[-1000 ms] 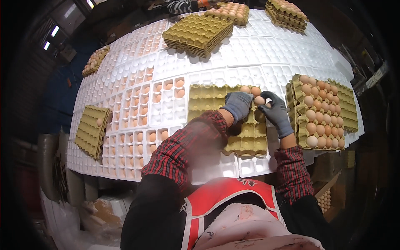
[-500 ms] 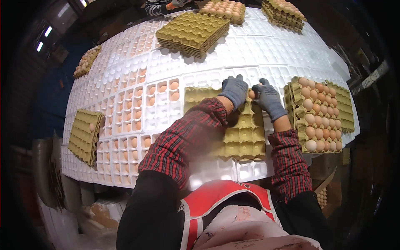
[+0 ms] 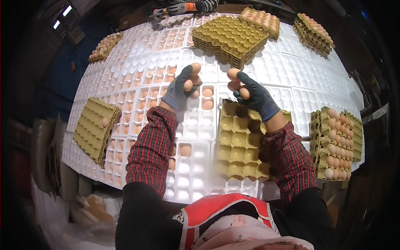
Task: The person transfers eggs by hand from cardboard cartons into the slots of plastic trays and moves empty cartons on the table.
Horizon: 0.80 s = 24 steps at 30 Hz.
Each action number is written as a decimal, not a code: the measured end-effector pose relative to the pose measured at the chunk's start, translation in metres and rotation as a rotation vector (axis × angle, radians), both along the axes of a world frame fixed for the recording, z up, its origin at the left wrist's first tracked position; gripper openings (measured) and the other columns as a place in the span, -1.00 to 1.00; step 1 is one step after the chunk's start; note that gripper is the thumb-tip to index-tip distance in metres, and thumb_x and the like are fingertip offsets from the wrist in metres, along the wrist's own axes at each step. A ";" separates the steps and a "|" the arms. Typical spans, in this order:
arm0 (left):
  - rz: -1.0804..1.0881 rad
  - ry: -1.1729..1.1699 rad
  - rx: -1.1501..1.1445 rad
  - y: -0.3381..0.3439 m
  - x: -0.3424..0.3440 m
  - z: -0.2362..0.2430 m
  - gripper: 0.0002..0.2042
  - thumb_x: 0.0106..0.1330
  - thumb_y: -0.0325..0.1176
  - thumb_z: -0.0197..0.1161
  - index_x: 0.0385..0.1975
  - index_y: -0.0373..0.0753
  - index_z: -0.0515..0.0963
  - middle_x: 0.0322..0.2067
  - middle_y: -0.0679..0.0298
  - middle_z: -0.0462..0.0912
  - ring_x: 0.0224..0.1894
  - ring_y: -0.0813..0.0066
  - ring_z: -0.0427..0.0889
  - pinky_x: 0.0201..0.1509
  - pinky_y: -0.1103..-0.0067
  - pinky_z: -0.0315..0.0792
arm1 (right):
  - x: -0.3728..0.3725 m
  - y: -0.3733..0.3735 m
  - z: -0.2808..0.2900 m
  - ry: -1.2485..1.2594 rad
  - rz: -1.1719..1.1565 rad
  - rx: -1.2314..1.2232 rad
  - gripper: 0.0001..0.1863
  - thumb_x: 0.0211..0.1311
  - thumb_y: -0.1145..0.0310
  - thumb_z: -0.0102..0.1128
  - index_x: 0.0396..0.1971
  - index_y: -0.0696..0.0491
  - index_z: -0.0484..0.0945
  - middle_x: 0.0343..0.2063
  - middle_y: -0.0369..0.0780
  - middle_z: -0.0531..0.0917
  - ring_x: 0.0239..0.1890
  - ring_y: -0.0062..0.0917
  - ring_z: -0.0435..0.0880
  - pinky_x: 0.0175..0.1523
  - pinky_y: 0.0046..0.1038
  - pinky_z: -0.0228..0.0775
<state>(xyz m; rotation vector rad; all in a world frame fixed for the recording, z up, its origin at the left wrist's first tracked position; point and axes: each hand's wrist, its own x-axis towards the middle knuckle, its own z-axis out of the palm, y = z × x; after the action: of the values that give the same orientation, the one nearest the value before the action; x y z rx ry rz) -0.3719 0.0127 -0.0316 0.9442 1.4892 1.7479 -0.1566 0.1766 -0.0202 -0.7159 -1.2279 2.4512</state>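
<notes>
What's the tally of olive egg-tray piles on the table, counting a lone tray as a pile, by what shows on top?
Many eggs: 4 (far-left pile, back pile, far-right pile, right pile)
Single egg: 1 (left pile)
Bare cells: 3 (central stack, near tray, partly hidden right-edge tray)
Total: 8

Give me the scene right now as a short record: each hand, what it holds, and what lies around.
Left hand: gloved, gripping several eggs above the white trays
Right hand: gloved, gripping another group of eggs
Near the right hand: yellowish pulp tray, on the person's side
Far left: tilted-looking pulp trays bearing a single egg
Far right: egg-filled stack
Beyond the hands: nested pulp trays
Far edge: co-worker's gloved hand
</notes>
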 end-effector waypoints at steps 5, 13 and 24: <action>0.213 0.937 -0.715 0.015 -0.114 -0.015 -0.45 0.05 0.19 0.43 -0.07 -0.06 0.66 -0.24 0.30 0.65 -0.12 0.36 0.66 -0.05 0.40 0.53 | -0.134 0.000 -0.023 -0.302 0.085 0.605 -0.49 0.11 -0.03 0.39 -0.14 0.12 0.65 -0.49 -0.30 0.63 -0.43 -0.50 0.63 -0.30 -0.40 0.47; 0.122 1.129 -0.724 0.057 -0.137 -0.035 -0.54 0.26 -0.08 0.22 0.17 0.02 0.50 0.09 0.18 0.51 0.14 0.19 0.57 0.15 0.29 0.49 | -0.198 0.024 -0.037 -0.838 0.137 1.392 -0.38 0.12 -0.14 0.25 0.01 0.05 0.64 0.10 -0.04 0.61 0.14 -0.18 0.60 0.21 -0.22 0.45; 0.306 1.161 -0.315 0.130 -0.139 -0.086 -0.46 0.39 0.05 0.08 0.27 -0.11 0.42 0.28 0.07 0.41 0.32 0.00 0.35 0.37 0.21 0.26 | -0.037 -0.013 0.015 -0.296 0.133 1.110 -0.47 0.35 0.09 0.20 0.18 0.14 0.51 0.09 -0.03 0.62 0.14 -0.25 0.60 0.22 -0.35 0.41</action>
<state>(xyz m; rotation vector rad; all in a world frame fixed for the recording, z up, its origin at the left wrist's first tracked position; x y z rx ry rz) -0.5107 0.1426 -0.1181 1.7511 2.6234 1.0287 -0.1933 0.1640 -0.0049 -0.6371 -2.4314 1.3415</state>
